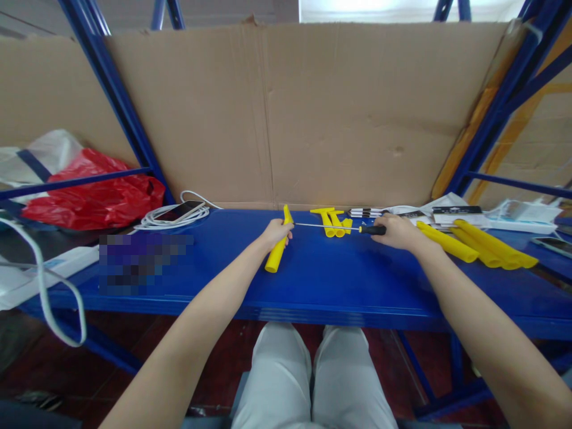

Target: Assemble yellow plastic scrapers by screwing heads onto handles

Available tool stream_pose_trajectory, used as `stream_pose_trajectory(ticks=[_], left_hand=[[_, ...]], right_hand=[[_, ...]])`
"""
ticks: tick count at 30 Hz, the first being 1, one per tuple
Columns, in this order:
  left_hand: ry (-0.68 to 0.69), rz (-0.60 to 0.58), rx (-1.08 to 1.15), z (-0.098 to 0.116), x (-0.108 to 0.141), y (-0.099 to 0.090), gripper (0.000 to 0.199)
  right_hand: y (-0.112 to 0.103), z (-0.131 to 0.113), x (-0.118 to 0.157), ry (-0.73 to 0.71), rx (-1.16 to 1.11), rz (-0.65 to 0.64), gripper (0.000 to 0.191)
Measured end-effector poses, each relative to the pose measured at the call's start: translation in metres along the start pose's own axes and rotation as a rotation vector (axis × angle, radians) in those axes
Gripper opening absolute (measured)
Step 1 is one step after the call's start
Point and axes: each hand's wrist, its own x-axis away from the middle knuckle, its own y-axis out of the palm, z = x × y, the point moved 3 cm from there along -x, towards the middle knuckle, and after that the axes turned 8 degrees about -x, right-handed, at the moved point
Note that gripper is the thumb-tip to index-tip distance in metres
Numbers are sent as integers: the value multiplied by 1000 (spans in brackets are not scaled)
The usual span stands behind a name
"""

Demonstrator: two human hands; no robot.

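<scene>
My left hand [276, 233] is closed around a yellow plastic handle [276, 257], which leans with its wide tubular end toward me. In my right hand [395, 231] is a screwdriver [330, 226], gripped by its black handle. Its long metal shaft points left and meets the upper part of the yellow handle, beside my left fingers; the very tip is hard to make out. Just behind the shaft, several yellow T-shaped pieces [329, 223] lie on the blue tabletop [339, 280].
Yellow tubes [485, 244] lie beyond my right forearm, near white packets [451, 215] and a power strip [521, 221]. To the left are a coiled white cable [172, 217], a red plastic bag [96, 190] and another white strip [58, 268]. A cardboard sheet [313, 113] stands behind, between blue posts.
</scene>
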Motion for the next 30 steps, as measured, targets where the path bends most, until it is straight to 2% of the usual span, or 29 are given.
stream_pose_trajectory(ticks=[5, 13, 21, 25, 30], left_hand=[[2, 1, -8, 1, 2, 0, 7], [-4, 11, -16, 3, 3, 0, 6], [8, 6, -10, 4, 6, 1, 11], [9, -5, -8, 4, 6, 1, 9], [-6, 0, -6, 2, 3, 0, 6]], right_hand=[[-4, -1, 2, 84, 1, 11, 27], [-3, -1, 2, 59, -18, -14, 33], [-5, -2, 2, 73, 42, 30, 29], [-4, -2, 2, 103, 28, 15, 34], [-3, -1, 2, 62, -3, 46, 37]])
